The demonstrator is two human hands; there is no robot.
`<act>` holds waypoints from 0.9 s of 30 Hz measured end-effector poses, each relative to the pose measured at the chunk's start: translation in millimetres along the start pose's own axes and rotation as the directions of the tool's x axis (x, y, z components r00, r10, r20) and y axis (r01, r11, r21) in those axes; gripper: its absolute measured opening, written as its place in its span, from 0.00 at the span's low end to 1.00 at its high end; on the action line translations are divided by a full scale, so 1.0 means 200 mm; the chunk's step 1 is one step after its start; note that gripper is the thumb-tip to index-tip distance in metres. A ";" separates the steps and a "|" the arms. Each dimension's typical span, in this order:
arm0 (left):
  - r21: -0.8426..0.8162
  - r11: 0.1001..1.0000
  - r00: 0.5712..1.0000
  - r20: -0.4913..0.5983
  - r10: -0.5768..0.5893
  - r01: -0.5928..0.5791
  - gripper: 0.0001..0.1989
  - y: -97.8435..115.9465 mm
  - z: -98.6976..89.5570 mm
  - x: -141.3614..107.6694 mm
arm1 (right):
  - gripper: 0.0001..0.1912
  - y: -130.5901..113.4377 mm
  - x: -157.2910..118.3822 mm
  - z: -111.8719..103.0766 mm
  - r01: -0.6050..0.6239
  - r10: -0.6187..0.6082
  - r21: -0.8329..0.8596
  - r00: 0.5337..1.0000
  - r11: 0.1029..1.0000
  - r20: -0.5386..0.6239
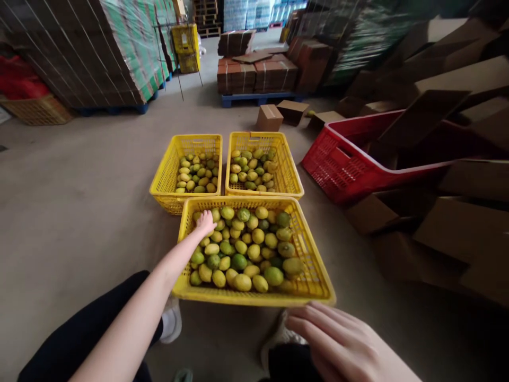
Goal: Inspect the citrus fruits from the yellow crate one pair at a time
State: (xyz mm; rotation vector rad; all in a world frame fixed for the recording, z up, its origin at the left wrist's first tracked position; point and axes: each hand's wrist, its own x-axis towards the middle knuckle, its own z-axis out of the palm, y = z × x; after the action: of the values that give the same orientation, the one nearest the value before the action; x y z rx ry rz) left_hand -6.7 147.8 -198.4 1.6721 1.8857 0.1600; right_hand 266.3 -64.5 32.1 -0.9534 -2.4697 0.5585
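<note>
A yellow plastic crate (318, 276) in front of me holds many lemons (240, 282), some yellow and some green. My left hand (205, 223) reaches into its far left corner, fingers curled down around a lemon mostly hidden beneath them. Other lemons lie against that hand on its right side. My right hand (338, 339) hovers by the near right corner of the crate, back upward, slightly blurred. Its fingers stretch loosely to the left, and no object shows in it.
Behind stand two more yellow crates, left (163, 178) and right (292, 170), with lemons inside. A red crate (338, 159) and cardboard boxes (465, 228) crowd the right. Flattened cartons lie on a blue pallet (258, 99). Wrapped stacks (135, 48) rise at the back left.
</note>
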 end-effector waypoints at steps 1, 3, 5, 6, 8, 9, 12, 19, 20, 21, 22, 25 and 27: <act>-0.030 0.999 0.999 -0.026 -0.020 0.019 0.26 0.01 0.03 0.03 | 0.16 0.06 -0.01 0.04 -0.050 0.052 -0.037 0.998 0.998 0.034; -0.099 0.994 0.995 -0.074 -0.059 0.051 0.24 0.01 0.07 0.09 | 0.14 0.21 -0.03 0.16 -0.127 0.138 -0.095 0.983 0.987 0.119; -0.169 0.983 0.989 -0.124 -0.086 0.064 0.18 0.01 0.10 0.11 | 0.13 0.36 -0.02 0.27 -0.155 0.190 -0.164 0.956 0.974 0.226; -0.193 0.979 0.985 -0.147 -0.092 0.063 0.15 0.01 0.11 0.12 | 0.12 0.44 0.00 0.32 -0.163 0.218 -0.213 0.939 0.963 0.268; -0.254 0.966 0.978 -0.187 -0.097 0.047 0.12 0.01 0.09 0.11 | 0.11 0.60 0.08 0.42 -0.201 0.310 -0.331 0.895 0.922 0.320; -0.301 0.953 0.976 -0.197 -0.097 0.034 0.13 0.01 0.08 0.10 | 0.12 0.68 0.14 0.47 -0.226 0.358 -0.379 0.874 0.898 0.328; -0.426 0.904 0.985 -0.131 -0.115 0.049 0.18 0.02 -0.03 0.05 | 0.16 0.87 0.37 0.61 -0.326 0.470 -0.438 0.839 0.838 0.274; -0.804 0.536 0.957 0.287 -0.027 0.257 0.26 -0.05 -0.45 -0.35 | 0.32 1.13 0.71 0.88 -0.515 0.611 -0.451 0.787 0.729 0.088; -0.886 0.379 0.956 0.294 0.008 0.269 0.25 -0.06 -0.50 -0.44 | 0.32 1.14 0.72 0.90 -0.530 0.620 -0.446 0.781 0.721 0.075; -0.931 0.227 0.955 0.297 0.010 0.287 0.21 -0.07 -0.54 -0.53 | 0.33 1.14 0.72 0.91 -0.548 0.632 -0.439 0.773 0.712 0.060; -0.946 0.098 0.951 0.310 -0.004 0.308 0.19 -0.08 -0.57 -0.62 | 0.32 1.14 0.71 0.93 -0.571 0.647 -0.432 0.762 0.698 0.040; -0.909 -0.180 0.921 0.388 -0.030 0.376 0.21 -0.08 -0.61 -0.84 | 0.27 1.11 0.65 0.97 -0.646 0.702 -0.416 0.712 0.640 -0.026; -0.872 -0.274 0.907 0.422 0.003 0.406 0.24 -0.07 -0.62 -0.96 | 0.23 1.07 0.59 1.02 -0.666 0.723 -0.410 0.690 0.623 -0.023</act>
State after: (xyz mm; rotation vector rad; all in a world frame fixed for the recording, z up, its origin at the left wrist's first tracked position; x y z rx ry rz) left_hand -77.9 2.5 -37.6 0.0445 0.9530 0.9859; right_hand 193.7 120.8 -216.0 -2.1637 -2.2932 0.3617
